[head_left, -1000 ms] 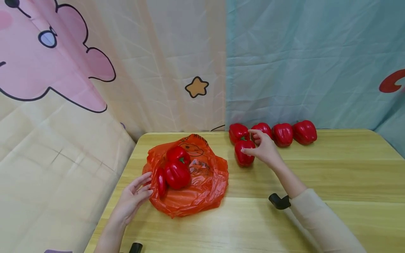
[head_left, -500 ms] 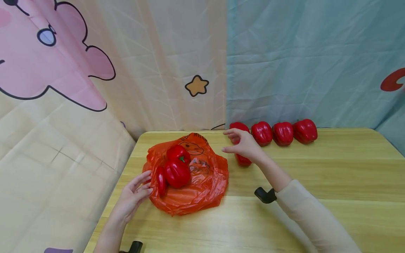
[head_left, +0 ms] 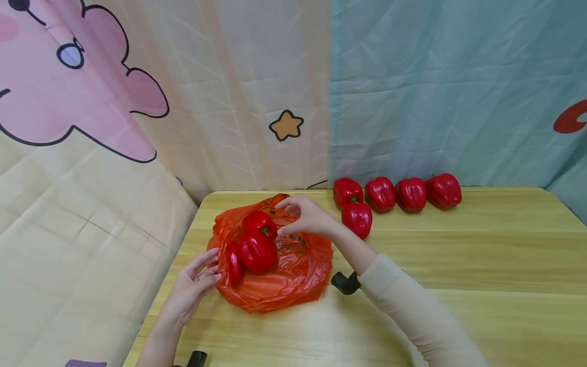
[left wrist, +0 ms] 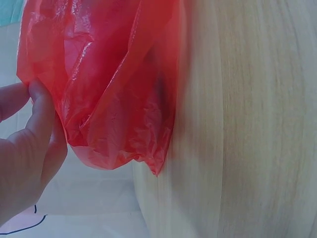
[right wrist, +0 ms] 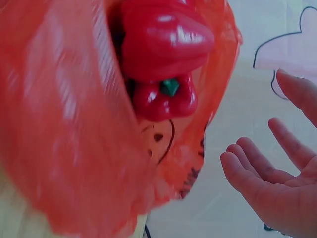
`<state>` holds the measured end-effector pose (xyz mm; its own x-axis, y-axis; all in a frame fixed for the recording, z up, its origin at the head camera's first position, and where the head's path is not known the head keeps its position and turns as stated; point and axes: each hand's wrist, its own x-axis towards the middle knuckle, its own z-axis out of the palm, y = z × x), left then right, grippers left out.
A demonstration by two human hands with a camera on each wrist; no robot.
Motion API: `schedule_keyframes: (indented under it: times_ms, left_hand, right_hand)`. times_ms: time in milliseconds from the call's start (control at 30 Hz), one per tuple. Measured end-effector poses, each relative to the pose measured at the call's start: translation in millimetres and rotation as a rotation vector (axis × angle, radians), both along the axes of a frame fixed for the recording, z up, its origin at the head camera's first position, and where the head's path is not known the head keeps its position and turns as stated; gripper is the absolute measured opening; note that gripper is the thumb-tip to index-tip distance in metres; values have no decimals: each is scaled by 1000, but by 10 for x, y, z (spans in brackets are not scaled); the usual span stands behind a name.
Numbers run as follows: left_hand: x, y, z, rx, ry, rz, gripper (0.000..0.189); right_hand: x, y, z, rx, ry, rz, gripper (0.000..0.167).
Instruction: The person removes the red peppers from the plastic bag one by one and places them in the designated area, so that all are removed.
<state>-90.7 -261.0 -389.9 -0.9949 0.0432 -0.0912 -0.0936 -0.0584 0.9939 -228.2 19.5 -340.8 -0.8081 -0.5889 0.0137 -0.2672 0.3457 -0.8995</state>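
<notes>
In the head view, a crumpled orange-red plastic bag (head_left: 293,285) lies with its mouth spread on the table. Inside it are red bell peppers, one toward the front (head_left: 258,253), one behind it (head_left: 258,224) with a green stem, and a red piece (head_left: 234,262) at the left side. My left hand (head_left: 190,290) touches the bag's left rim with its fingertips, thumb and fingers apart; the left wrist view shows the fingers (left wrist: 42,109) against the film. Above the bag's far right part, my right hand (head_left: 309,216) holds nothing, its thumb and fingers spread beside the peppers.
Along the table's back edge stand several more red bell peppers (head_left: 410,194), with one (head_left: 356,220) in front of the leftmost. A patterned curtain (head_left: 390,102) hangs behind the wooden table (head_left: 481,255). A black wrist-worn piece (head_left: 346,283) shows by the right sleeve.
My right hand has moved left from the pepper at the back to above the bag, carrying nothing. That pepper stays in front of the row. My left hand keeps its place at the rim.
</notes>
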Motion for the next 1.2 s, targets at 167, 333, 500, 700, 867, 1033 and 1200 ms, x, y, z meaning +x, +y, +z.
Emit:
schedule_keyframes:
  times_ms: [167,333,500,700,867,1033,1200]
  left_hand:
    - [-1,4,15,-11,-19,11,49]
    - [3,3,11,-4,-4,7,48]
    - [4,-3,-4,3,20,-4,48]
    - [4,-16,-20,2,31,-13,47]
    - [5,-10,-22,8,32,-11,47]
    - [6,-4,-21,22,38,-12,47]
    - [11,-6,-29,29,38,-8,47]
  right_hand:
    - [-10,-227,-25,-12,-22,71,51]
    - [0,-402,-35,10,-49,88,52]
    - [3,-562,-78,18,-68,82,50]
    - [6,-716,-156,62,-11,74,50]
    - [21,-786,-202,106,22,59,50]
    - [43,-825,-228,141,33,59,49]
    - [62,-846,-262,166,35,52,47]
